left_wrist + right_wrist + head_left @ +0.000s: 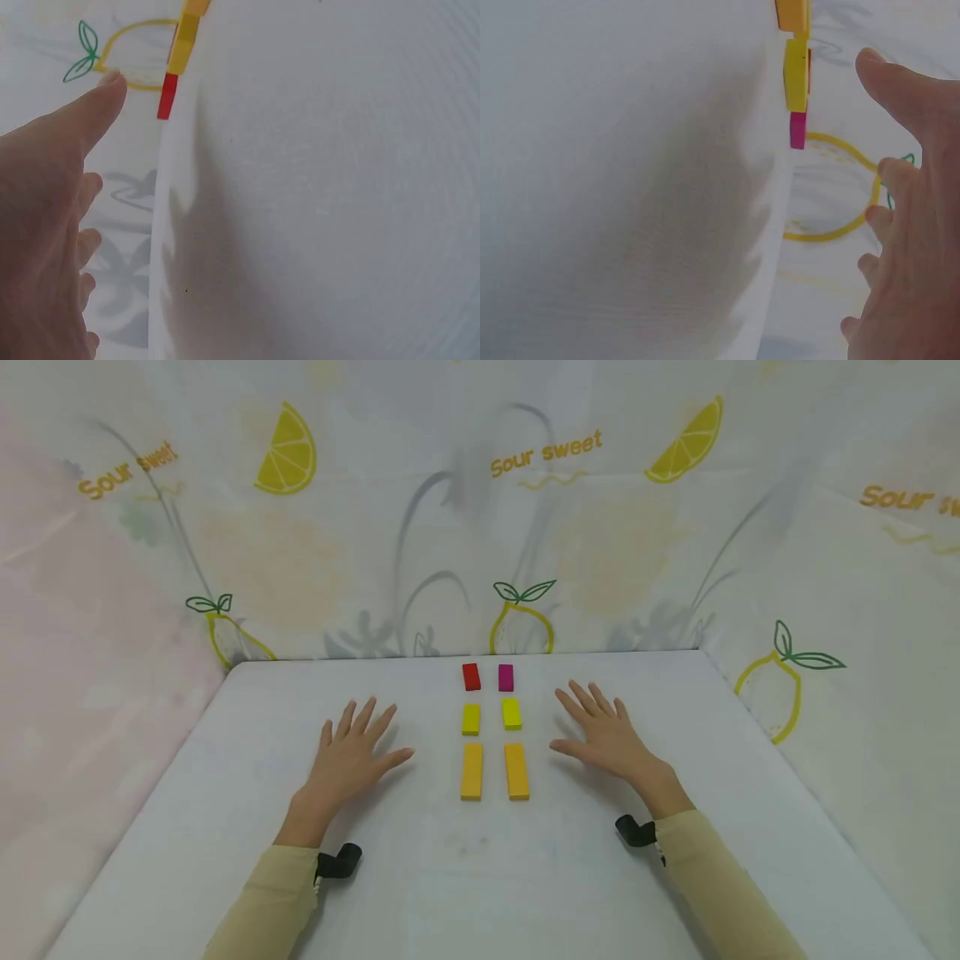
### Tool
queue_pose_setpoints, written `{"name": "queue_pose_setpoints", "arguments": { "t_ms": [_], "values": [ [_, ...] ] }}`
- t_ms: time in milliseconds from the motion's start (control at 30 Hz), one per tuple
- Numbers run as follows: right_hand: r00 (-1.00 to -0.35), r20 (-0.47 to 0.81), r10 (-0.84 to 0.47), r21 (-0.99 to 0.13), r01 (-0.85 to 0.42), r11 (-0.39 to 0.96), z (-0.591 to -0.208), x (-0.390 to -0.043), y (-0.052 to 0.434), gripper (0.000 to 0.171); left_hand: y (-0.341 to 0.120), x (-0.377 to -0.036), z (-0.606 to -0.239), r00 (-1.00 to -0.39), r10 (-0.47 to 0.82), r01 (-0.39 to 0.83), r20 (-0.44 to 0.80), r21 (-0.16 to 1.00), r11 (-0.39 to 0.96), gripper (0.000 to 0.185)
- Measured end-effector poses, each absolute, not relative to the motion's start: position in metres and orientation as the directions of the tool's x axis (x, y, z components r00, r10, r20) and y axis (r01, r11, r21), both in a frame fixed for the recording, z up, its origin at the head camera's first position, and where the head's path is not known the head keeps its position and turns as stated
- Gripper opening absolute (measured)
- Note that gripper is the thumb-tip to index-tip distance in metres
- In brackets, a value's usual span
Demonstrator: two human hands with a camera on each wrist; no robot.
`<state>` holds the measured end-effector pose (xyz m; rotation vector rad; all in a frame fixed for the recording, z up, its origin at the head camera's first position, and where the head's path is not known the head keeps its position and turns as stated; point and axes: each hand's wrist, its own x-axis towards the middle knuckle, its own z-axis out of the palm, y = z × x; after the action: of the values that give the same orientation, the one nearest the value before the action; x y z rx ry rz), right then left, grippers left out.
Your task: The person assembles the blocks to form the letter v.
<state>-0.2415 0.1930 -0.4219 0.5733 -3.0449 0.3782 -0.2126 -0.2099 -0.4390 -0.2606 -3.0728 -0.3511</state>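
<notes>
Both hands flat on the counter (pixel 300 893), left hand (pixel 348 764) and right hand (pixel 609 739) with fingers released, flanking two columns of blocks: orange blocks (pixel 472 771) nearest, so I'd pinch one by its long sides, lifting straight up.

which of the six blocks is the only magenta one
The magenta block, at the far end of the right-hand column, beside the red block. The four nearer ones are yellow or orange.
</notes>
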Motion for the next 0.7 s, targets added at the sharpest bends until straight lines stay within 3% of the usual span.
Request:
{"name": "queue_pose_setpoints", "arguments": {
  "t_ms": [200,700],
  "values": [
    [-0.914,0.060,-0.402,-0.207,-0.405,0.891,-0.420,-0.245,0.185,0.082,-0.203,-0.215,-0.439,-0.982,0.182,0.188,0.047,0.216,0.958,0.085],
    [-0.895,-0.025,-0.445,-0.284,-0.421,0.862,-0.425,-0.239,0.166,0.084,-0.174,-0.216,-0.434,-0.954,0.296,0.297,0.038,0.207,0.932,0.082]
  ]
}}
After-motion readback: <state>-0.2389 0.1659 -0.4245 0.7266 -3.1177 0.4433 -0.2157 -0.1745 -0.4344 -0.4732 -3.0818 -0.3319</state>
